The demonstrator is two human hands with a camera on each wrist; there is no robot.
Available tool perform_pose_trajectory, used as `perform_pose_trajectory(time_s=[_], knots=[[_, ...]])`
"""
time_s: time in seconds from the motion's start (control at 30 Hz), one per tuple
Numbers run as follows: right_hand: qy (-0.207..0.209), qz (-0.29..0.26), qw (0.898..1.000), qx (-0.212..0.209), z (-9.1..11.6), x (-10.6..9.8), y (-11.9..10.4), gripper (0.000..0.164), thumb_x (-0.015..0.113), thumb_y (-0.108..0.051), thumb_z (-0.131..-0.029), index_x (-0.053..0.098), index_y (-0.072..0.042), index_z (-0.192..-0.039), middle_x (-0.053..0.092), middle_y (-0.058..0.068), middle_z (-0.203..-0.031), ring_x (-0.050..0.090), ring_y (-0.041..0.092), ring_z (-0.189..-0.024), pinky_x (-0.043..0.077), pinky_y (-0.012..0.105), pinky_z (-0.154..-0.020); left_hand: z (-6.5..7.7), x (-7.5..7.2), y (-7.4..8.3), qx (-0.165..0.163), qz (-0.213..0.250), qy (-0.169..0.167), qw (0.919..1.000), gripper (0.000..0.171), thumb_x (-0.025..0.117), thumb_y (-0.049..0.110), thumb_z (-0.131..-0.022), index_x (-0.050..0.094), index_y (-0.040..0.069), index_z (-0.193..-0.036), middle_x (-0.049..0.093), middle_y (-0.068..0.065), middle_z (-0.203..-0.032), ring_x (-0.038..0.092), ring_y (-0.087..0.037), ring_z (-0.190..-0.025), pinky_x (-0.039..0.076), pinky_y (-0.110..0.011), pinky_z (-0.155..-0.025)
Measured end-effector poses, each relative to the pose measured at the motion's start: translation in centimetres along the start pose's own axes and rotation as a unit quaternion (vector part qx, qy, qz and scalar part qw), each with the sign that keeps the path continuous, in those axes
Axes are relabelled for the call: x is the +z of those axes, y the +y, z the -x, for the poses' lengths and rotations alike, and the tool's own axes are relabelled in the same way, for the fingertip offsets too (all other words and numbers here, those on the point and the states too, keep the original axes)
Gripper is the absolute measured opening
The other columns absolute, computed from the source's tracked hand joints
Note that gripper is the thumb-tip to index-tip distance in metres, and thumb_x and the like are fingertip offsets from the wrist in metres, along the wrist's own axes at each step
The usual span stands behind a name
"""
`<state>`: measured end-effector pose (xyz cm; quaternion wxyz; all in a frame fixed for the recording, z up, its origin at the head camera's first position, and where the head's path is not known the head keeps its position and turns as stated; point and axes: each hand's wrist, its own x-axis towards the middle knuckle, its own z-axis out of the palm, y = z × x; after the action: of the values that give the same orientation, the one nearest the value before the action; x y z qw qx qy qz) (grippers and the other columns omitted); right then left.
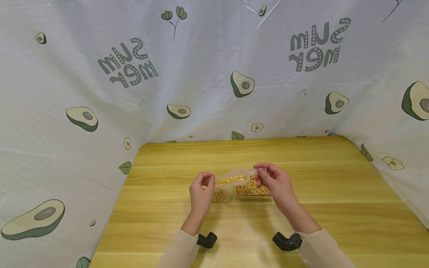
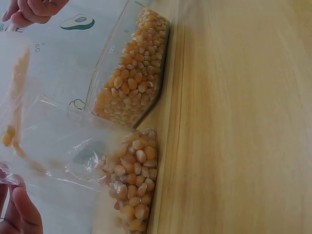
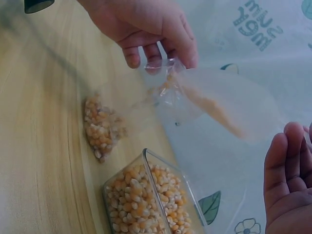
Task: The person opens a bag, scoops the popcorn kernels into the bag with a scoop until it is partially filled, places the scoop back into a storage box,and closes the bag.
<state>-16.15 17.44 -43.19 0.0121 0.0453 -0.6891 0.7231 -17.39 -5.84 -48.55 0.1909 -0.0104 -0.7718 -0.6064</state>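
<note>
My left hand [image 1: 201,192] pinches the mouth of a clear plastic bag [image 2: 58,131], whose lower end, filled with corn kernels [image 2: 134,180], rests on the table. My right hand [image 1: 277,185] pinches the far end of a translucent, trough-like plastic piece [image 3: 239,100], possibly another bag. A strip of kernels [image 1: 232,181] lies along it and leads toward the bag's mouth at my left fingers. In the left wrist view several kernels appear blurred inside the clear bag. Just beneath my right hand stands a clear rectangular container [image 1: 254,197] holding many corn kernels.
The wooden table [image 1: 161,216] extends all around the bag and container. Behind and at both sides hangs a pale curtain [image 1: 207,59] printed with avocados. A black wrist mount [image 1: 207,240] sits on my left wrist, and another mount [image 1: 287,241] on my right.
</note>
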Motion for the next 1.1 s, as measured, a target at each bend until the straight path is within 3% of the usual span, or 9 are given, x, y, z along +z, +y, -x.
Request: perform_pose_trajectory(time_s=[0.13,0.8,1.1], knots=[[-0.003,0.008,1.000,-0.008,-0.13,0.04,-0.04,0.021,0.058,-0.022,-0.102,0.065,-0.006,-0.113,0.066,-0.003,-0.083,0.060,0.007,-0.065,0.057,0.022,-0.066,-0.05,-0.09,0.10,0.003,0.001,0.002,1.0000,0.009,0.067,0.011,-0.094,0.072,0.004,-0.094,0.068,-0.007,-0.081,0.058,-0.008,-0.067,0.048,-0.021,-0.056],[0.016,0.054,0.998,-0.008,0.06,-0.19,-0.12,0.024,0.056,-0.021,-0.103,0.065,-0.004,-0.117,0.068,0.000,-0.083,0.060,0.008,-0.064,0.057,0.023,-0.063,-0.06,-0.15,-0.02,0.005,0.006,0.005,1.0000,0.011,0.067,0.012,-0.094,0.071,0.002,-0.095,0.068,-0.008,-0.082,0.057,-0.008,-0.068,0.047,-0.020,-0.054],[0.019,0.065,0.998,-0.014,0.10,-0.60,0.32,0.027,0.056,-0.021,-0.103,0.064,0.000,-0.118,0.068,-0.001,-0.082,0.060,0.009,-0.063,0.057,0.026,-0.063,-0.02,-0.07,0.06,0.010,0.005,0.013,0.9998,0.006,0.068,0.011,-0.094,0.072,0.007,-0.092,0.068,-0.007,-0.080,0.057,-0.007,-0.068,0.048,-0.020,-0.056]])
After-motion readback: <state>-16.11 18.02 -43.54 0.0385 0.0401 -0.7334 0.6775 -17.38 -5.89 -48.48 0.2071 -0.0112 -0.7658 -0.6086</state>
